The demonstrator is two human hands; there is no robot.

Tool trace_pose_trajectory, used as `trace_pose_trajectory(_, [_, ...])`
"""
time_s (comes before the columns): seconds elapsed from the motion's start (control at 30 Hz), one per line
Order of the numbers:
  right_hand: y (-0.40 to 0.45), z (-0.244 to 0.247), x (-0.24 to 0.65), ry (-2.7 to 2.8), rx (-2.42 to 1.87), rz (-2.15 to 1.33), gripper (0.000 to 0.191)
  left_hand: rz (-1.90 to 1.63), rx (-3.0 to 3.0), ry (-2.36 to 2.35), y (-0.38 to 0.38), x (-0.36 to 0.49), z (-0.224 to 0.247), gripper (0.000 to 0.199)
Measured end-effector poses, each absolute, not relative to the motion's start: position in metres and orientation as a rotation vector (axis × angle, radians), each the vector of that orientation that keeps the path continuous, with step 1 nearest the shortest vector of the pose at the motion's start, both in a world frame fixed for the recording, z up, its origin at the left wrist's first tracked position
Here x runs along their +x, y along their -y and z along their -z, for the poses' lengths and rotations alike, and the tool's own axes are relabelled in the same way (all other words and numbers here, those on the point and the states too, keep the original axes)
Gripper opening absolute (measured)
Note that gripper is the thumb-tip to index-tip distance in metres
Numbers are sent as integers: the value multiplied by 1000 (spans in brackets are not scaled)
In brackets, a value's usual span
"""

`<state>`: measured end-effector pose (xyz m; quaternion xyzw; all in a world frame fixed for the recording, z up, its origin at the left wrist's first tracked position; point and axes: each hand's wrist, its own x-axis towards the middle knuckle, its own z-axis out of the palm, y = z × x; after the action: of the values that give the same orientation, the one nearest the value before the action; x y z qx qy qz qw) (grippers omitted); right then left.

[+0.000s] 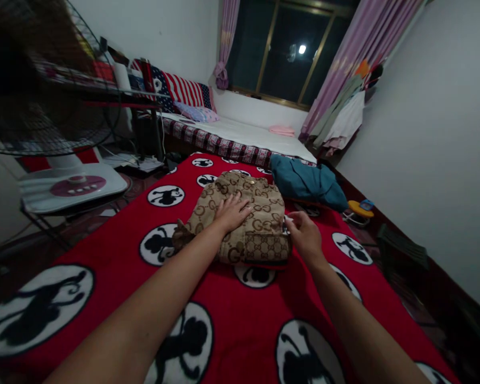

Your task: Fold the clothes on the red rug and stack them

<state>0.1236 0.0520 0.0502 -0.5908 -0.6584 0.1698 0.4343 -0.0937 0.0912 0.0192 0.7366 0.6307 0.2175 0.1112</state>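
A tan and brown patterned garment [264, 205], folded into a thick bundle, lies on a red blanket [240, 314] with black and white round figures. My left hand [232, 212] rests flat on top of it, fingers spread. At the bundle's right edge, my right hand [303, 233] has thumb and fingers pinched on a small white piece that sticks out there, perhaps a label or lining. Its exact kind is hidden by the fingers. Behind the bundle to the right sits a folded teal cloth [308, 181].
A standing fan [78, 184] is at the left, near a cluttered desk [136, 96]. A bed [248, 130] with a white top and pillows stands below the window. Clothes [346, 120] hang at the right wall. Yellow slippers [360, 208] and a dark stool [402, 246] are at the right.
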Motion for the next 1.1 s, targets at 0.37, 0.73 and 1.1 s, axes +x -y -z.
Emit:
trace_pose_trajectory(0.37, [-58, -16, 46, 2044, -1386, -320, 22, -767, 2306, -1746, -71, -94, -27, 42])
trace_pose_trajectory(0.73, [-59, -8, 51, 1972, -1396, -384, 23, -1138, 2034, -1604, 10, -231, -76, 35])
trace_pose_trajectory(1.1, [-61, -3, 55, 1907, -1313, -478, 28, -997, 1728, -1420, -19, -256, -37, 31])
